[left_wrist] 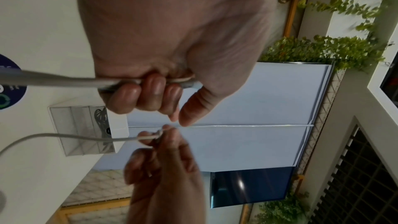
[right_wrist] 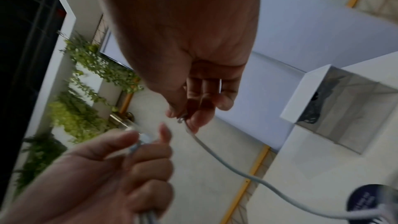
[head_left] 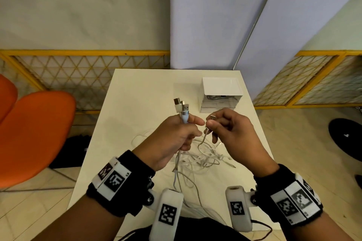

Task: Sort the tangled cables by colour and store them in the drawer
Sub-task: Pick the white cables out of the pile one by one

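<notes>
White is the colour of the desk (head_left: pixel 137 88), which carries the drawer unit, the cable heap and, above them, both hands. An orange chair (head_left: pixel 37 133) stands on the floor beside the desk, on the person's left. At the far right part of the desk is the small drawer unit (head_left: pixel 221 92), white on top with clear drawer fronts; a dark cable (head_left: pixel 214 97) lies already in its top drawer. The tangle of white cables (head_left: pixel 203 156) lies on the middle of the desk, under the hands, and some loops go over the near edge. The left hand (head_left: pixel 172 137) is closed as a fist around a bundle of white cables (head_left: pixel 177 160), and their plugs (head_left: pixel 181 106) stand up above the fist, one with a pale blue collar. The right hand (head_left: pixel 233 133) is just beside the left one, and its thumb and forefinger pinch the metal plug of one single white cable (head_left: pixel 203 139), which hangs down into the tangle. The thumb tips of the two hands are nearly touching.
</notes>
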A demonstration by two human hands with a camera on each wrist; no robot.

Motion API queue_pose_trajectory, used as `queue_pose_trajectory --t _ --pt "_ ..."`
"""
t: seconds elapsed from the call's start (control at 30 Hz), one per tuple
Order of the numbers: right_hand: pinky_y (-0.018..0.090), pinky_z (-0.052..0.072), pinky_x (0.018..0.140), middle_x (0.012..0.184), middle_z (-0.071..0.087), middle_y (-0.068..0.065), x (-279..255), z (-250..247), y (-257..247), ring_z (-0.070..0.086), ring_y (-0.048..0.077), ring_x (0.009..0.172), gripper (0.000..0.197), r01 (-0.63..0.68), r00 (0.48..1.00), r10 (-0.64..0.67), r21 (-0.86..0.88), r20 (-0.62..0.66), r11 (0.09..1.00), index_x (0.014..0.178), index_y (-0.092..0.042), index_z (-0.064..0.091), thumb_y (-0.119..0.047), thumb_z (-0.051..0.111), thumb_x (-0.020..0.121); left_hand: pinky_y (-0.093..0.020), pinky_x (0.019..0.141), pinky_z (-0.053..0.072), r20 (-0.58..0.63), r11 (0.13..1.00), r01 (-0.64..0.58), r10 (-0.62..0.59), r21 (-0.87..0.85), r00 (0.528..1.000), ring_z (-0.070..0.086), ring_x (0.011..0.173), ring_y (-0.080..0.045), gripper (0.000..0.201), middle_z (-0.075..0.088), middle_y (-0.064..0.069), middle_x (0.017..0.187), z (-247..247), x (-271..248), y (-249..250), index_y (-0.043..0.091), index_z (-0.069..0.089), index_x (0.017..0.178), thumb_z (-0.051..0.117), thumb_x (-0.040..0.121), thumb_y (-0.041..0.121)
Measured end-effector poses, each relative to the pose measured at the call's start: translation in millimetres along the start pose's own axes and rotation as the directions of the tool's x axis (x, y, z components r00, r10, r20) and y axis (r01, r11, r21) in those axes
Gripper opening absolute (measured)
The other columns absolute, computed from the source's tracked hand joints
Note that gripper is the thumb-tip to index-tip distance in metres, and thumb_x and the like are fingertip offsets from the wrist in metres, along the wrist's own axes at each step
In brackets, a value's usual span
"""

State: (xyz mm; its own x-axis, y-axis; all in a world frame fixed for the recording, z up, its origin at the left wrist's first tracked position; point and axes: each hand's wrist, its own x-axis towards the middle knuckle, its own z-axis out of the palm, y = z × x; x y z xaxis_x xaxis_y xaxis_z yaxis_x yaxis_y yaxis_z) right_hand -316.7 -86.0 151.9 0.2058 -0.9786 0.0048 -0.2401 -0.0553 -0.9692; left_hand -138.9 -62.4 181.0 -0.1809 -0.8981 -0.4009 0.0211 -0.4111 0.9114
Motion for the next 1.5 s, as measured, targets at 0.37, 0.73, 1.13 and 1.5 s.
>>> queue_pose_trajectory --t 0.37,0.73,1.13,1.5 --pt "0.026 0.050 0.058 0.062 0.066 0.008 2 8 -38 0.061 0.017 0.059 0.019 0.132 0.991 -0.133 -0.020 -0.021 0.991 0.083 0.000 0.060 -0.015 0.069 0.090 -0.029 0.060 0.031 0.070 0.954 -0.125 0.110 0.273 0.991 0.040 0.054 -0.009 0.027 0.058 -0.001 0.069 0 6 4 0.015 0.072 0.076 0.064 0.085 0.038" --pt "0.022 0.044 0.067 0.074 0.062 -0.010 -4 18 27 0.054 0.008 0.068 0.026 0.072 0.855 0.069 -0.250 0.515 0.966 0.085 -0.012 0.063 -0.019 0.048 0.105 -0.030 0.066 0.039 -0.207 0.887 -0.277 0.369 0.370 0.906 0.047 0.059 -0.014 0.059 0.049 -0.003 0.059 -20 -11 31 0.018 0.050 0.053 0.044 0.101 0.052" --pt "0.016 0.039 0.065 0.069 0.056 -0.013 -8 16 79 0.046 0.005 0.063 0.033 -0.078 0.825 0.111 -0.082 0.554 0.994 0.077 -0.019 0.058 -0.021 0.043 0.106 -0.023 0.045 0.015 -0.161 0.951 -0.260 0.233 -0.169 0.959 0.014 0.046 -0.014 0.049 0.017 0.000 0.056 -37 -30 39 0.018 0.022 0.067 0.053 0.091 0.047" --pt "0.023 0.037 0.065 0.067 0.051 -0.010 16 43 86 0.044 0.004 0.064 0.034 0.055 0.922 0.079 -0.330 0.380 0.942 0.070 -0.026 0.055 -0.028 0.049 0.103 -0.027 0.048 0.010 -0.060 0.994 -0.070 0.075 0.081 0.995 0.013 0.045 -0.014 0.028 0.020 0.001 0.052 -37 -27 34 0.009 0.071 0.075 0.076 0.079 0.036"
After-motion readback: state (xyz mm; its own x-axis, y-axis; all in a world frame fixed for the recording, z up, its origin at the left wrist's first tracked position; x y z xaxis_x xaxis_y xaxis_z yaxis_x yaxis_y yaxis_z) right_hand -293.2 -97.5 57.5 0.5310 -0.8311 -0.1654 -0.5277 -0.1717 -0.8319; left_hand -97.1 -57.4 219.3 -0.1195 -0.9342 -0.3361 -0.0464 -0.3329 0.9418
